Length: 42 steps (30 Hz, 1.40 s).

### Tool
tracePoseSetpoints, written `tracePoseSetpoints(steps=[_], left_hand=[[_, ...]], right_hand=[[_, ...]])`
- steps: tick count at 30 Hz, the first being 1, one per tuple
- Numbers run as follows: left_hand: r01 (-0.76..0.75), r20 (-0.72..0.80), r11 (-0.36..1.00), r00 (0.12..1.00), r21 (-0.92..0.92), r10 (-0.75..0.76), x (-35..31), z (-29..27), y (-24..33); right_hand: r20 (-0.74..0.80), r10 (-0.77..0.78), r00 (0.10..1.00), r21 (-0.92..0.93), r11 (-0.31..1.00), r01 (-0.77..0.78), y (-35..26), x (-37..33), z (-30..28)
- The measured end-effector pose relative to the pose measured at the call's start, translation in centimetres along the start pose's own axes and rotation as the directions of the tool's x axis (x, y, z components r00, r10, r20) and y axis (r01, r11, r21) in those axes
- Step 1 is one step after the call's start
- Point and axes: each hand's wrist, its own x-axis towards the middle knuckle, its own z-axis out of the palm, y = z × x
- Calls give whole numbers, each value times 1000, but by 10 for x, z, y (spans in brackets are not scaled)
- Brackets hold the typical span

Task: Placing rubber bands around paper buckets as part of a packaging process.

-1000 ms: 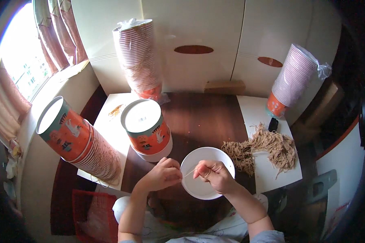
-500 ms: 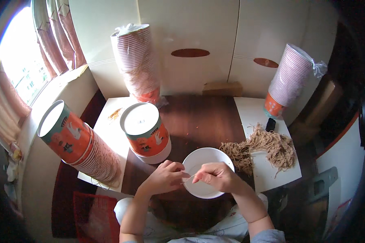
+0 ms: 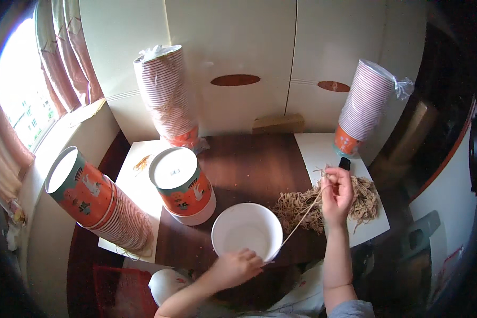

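Observation:
A white paper bucket (image 3: 247, 230) sits at the near edge of the table with its mouth facing up and its inside showing. My left hand (image 3: 236, 270) is closed at its near rim, the fingertips partly hidden. My right hand (image 3: 336, 193) is raised to the right, pinching a beige string (image 3: 305, 216). That string runs taut and slanting from my right fingers down to the bucket's right near rim, close to my left hand. Behind my right hand lies a tangled heap of beige strings (image 3: 299, 209).
An orange and green printed bucket (image 3: 181, 191) stands upside down left of centre. Further left leans a nested stack of such buckets (image 3: 103, 201). Tall plastic-wrapped stacks rise at the back left (image 3: 167, 100) and back right (image 3: 363, 106). A black object (image 3: 345, 163) lies by the heap.
My right hand has moved up and right from the bucket, drawing the string out straight. My left hand has shifted down to the near rim. The view has tilted slightly.

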Motion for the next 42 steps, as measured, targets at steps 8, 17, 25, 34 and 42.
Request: tracePoseSetpoints(steps=[8, 17, 25, 34, 42], left_hand=[[65, -244, 802, 935, -593, -257, 33, 8, 30], [96, -360, 812, 862, -576, -357, 48, 22, -3], [278, -505, 844, 700, -459, -505, 38, -31, -24], [246, -568, 968, 804, 47, -176, 27, -40, -41], [222, -575, 937, 818, 270, -29, 35, -29, -39]], right_hand=[[340, 105, 935, 811, 471, -348, -17, -9, 26], [649, -1, 761, 701, 391, -597, -35, -45, 50], [612, -45, 789, 634, 624, -457, -35, -25, 8], [954, -73, 292, 41, 993, 111, -22, 2, -9], [753, 149, 641, 32, 965, -262, 7, -61, 72]])
